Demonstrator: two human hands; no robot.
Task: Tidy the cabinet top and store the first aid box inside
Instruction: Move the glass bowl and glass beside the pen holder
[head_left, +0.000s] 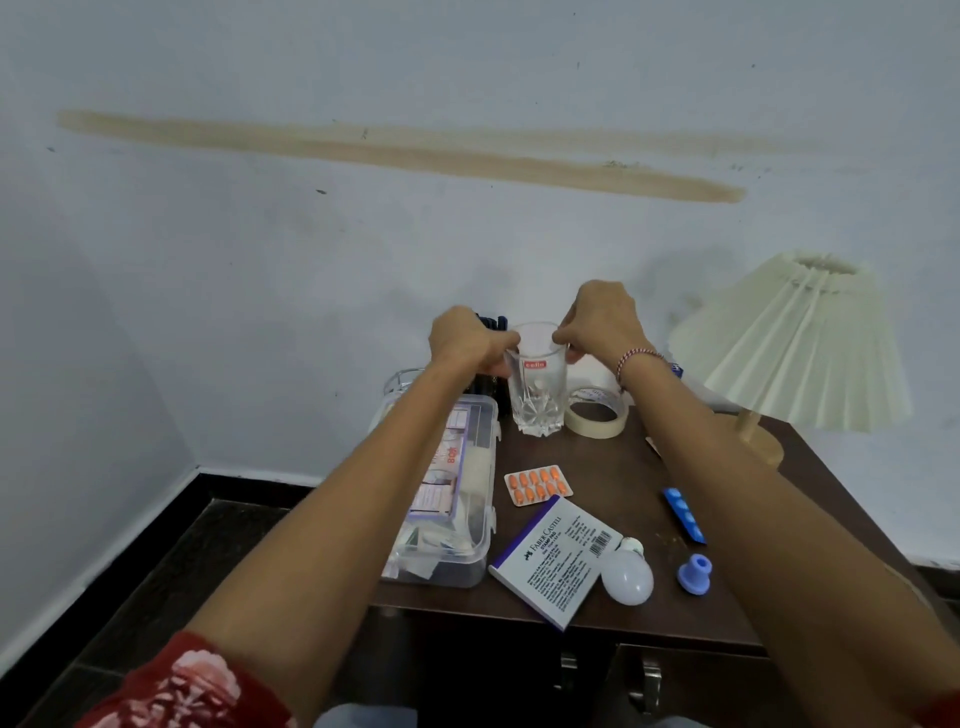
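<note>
Both hands are up at the back of the cabinet, on the glass. The left hand has its fingers curled against the near left side of the rim, and the right hand pinches the rim from the right. The glass looks to stand on the wood, though I cannot tell whether its base is bearing weight. A grip that high, on smooth walls, is the first worry: if the glass is lifted by the rim alone it could slip or tip, and the tape sits just beside it, ready to catch the base. The box lies closed along the left edge of the top, not yet stored, with the left forearm passing right over it, so a drop of that arm might shove it toward the edge. The bulb lies on its side near the front edge, and a jolt to the cabinet could send it rolling off. The right forearm crosses close to the foot of the lamp, and a wide swing back could knock it. The pills lie between the arms, easy to sweep off.
</note>
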